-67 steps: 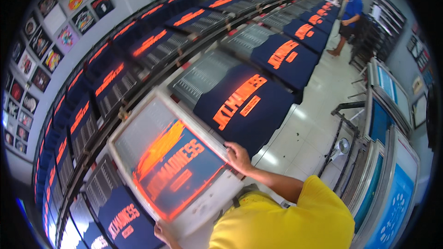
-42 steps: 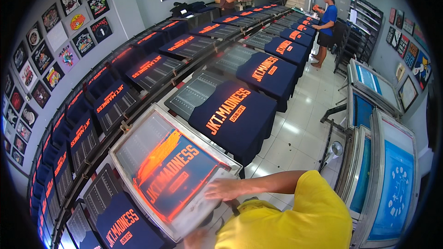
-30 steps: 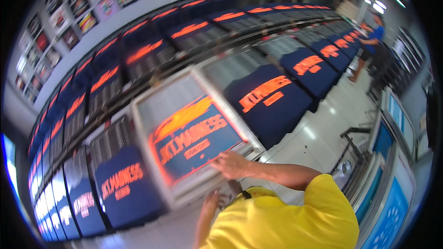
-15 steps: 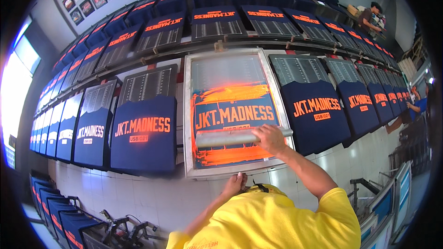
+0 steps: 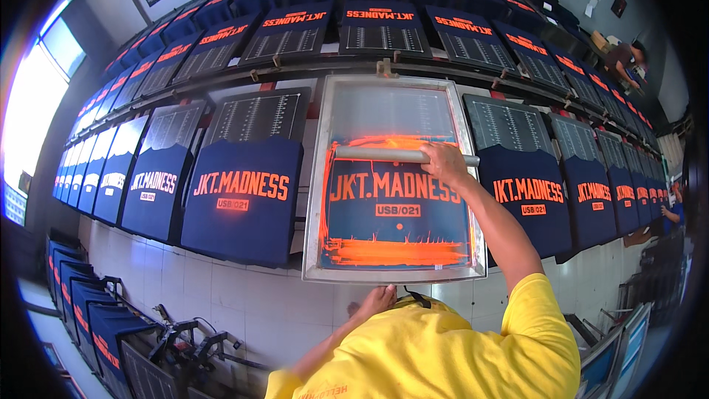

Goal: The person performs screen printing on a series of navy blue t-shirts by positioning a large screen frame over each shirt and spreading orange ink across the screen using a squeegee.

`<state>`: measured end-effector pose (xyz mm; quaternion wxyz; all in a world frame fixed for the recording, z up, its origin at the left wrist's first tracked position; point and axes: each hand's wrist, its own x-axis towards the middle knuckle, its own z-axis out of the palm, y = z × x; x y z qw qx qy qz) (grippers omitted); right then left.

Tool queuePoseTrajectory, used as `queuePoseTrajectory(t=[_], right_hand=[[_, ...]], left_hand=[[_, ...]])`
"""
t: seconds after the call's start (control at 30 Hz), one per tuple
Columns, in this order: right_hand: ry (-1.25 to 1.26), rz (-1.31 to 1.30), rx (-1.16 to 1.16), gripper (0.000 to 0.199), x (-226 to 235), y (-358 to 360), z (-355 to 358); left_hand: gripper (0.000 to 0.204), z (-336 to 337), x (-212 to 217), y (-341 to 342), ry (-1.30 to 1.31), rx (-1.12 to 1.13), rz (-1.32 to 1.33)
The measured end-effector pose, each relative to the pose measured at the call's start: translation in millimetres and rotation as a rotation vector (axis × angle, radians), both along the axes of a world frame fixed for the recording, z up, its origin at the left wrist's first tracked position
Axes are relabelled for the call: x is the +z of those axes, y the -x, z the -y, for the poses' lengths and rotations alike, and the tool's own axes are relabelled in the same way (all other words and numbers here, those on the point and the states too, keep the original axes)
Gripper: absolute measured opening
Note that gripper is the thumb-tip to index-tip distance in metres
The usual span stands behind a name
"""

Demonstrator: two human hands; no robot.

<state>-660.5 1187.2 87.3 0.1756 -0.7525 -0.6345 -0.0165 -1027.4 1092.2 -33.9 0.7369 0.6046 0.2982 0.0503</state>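
Observation:
My right hand [image 5: 445, 164] is closed around the right part of a squeegee [image 5: 380, 154] with a long grey bar handle. It lies across the upper part of a silk screen [image 5: 316, 199] in a metal frame, which sits flat over a dark blue shirt seen through the mesh. Bright orange ink [image 5: 399, 253] forms a thick band near the screen's near end, with more streaks around the squeegee. The orange lettering shows between them. My left hand [image 5: 375, 301] is low, just in front of the near frame edge; its fingers are mostly hidden.
Printed dark blue shirts [image 5: 240, 199] on boards stand in rows left, right and behind the screen. A rail [image 5: 244, 76] runs behind it. Lower left are more shirts [image 5: 100, 325] and a black metal stand [image 5: 196, 343]. Frames [image 5: 620, 351] lean at lower right. A person [image 5: 624, 63] is far right.
My right hand has pushed the squeegee away from me, from the lower part of the screen to the upper part. The lower line of the print is now uncovered. My view has shifted slightly.

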Motion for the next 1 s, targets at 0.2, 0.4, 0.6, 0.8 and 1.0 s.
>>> queuePoseTrajectory(t=[0.2,0.4,0.6,0.8,1.0], right_hand=[[-0.029,0.078,0.043,0.024,-7.8,-15.0,-15.0],[0.136,-0.038,0.025,0.022,7.9,-7.7,-8.8],[0.22,-0.073,0.005,0.022,17.6,42.5,46.3],[0.268,0.007,-0.026,0.03,8.3,110.6,123.2],[0.215,-0.081,-0.072,0.031,10.1,123.2,137.9]], left_hand=[[0.051,-1.3,11.1,0.1,-0.02,0.0,-0.017],[0.057,-4.4,-10.1,3.8,-0.096,-0.07,-0.068],[0.057,-2.7,-27.4,4.2,-0.059,-0.06,-0.042],[0.046,-9.1,-4.9,1.4,0.044,-0.085,-0.016],[0.049,-6.4,0.5,-3.0,0.059,-0.014,-0.017]])
